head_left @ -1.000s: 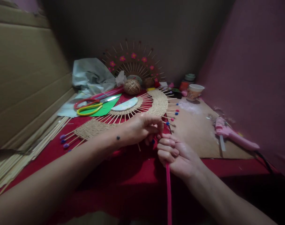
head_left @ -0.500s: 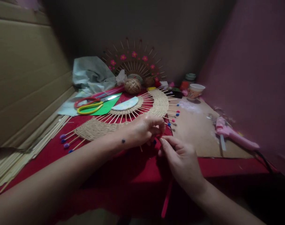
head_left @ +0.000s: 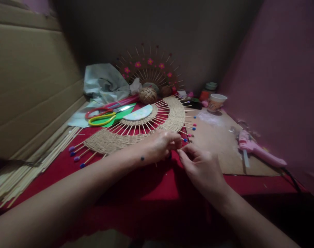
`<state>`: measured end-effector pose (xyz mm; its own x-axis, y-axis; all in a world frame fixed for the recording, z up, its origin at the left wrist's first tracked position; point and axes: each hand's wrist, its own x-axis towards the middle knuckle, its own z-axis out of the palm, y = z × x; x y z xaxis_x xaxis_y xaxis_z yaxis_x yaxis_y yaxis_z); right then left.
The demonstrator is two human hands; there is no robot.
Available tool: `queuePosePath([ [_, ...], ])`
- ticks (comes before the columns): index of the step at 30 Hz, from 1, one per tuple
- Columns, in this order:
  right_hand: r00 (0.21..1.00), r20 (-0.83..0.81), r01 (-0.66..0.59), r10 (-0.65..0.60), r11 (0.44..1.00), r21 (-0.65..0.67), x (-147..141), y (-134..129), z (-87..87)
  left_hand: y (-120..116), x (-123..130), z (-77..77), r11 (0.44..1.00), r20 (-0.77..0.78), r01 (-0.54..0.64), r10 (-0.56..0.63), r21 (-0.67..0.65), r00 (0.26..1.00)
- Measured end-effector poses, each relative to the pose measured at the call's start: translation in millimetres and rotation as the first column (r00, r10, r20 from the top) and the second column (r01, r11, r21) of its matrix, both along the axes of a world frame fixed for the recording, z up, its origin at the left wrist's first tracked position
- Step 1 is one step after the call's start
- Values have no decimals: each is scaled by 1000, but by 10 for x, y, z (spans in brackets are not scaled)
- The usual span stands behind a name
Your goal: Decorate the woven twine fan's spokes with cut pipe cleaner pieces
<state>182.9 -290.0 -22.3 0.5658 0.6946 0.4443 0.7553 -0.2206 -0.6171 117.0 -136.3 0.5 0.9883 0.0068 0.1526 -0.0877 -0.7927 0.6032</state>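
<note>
On the red worktop [head_left: 157, 187], the woven fan [head_left: 177, 113] lies just beyond the left hand [head_left: 163, 144], which partly covers its near edge. The left fingers curl; whether they grip anything cannot be told. Just beside it, the right hand [head_left: 200, 163] brings thumb and forefinger together, anything between them hidden. Right of that hand lies a glue gun [head_left: 260, 151]. The pink strip that hung below the right hand no longer shows clearly, suggesting finer fingertip work. No writing is readable.
</note>
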Motion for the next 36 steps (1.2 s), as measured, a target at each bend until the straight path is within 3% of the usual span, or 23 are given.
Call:
queuePosePath([
  [3, 963, 268, -1, 6, 1000, -18, 84, -32, -6, 7, -6, 4, 999, -54, -6, 4, -48, 999],
  [5, 955, 296, -24, 29, 1000, -20, 118, -53, -3, -4, -11, 17, 992, -124, -26, 11, -121, 992],
  [9, 997, -1, -78, 78, 996, -47, 145, -59, 18, -47, -9, 26, 979, -190, -56, 18, -196, 982],
  [12, 961, -261, -97, 86, 995, -30, 166, -37, 17, -67, -4, 27, 974, -210, -53, 6, -218, 978],
  [18, 685, -717, -126, 130, 990, 58, 226, 2, -2, -61, -7, 45, 967, -200, -54, 3, -250, 980],
  [26, 420, -895, -134, 146, 986, 98, 255, 18, 10, -55, -17, 97, 954, -242, -59, -15, -293, 970],
  [31, 356, -919, -139, 172, 982, 130, 286, 36, 1, -11, -39, 167, 957, -262, 16, -95, -290, 960],
  [36, 276, -942, -140, 189, 978, 155, 273, 46, -12, -27, -40, 169, 957, -258, -19, -59, -291, 964],
])
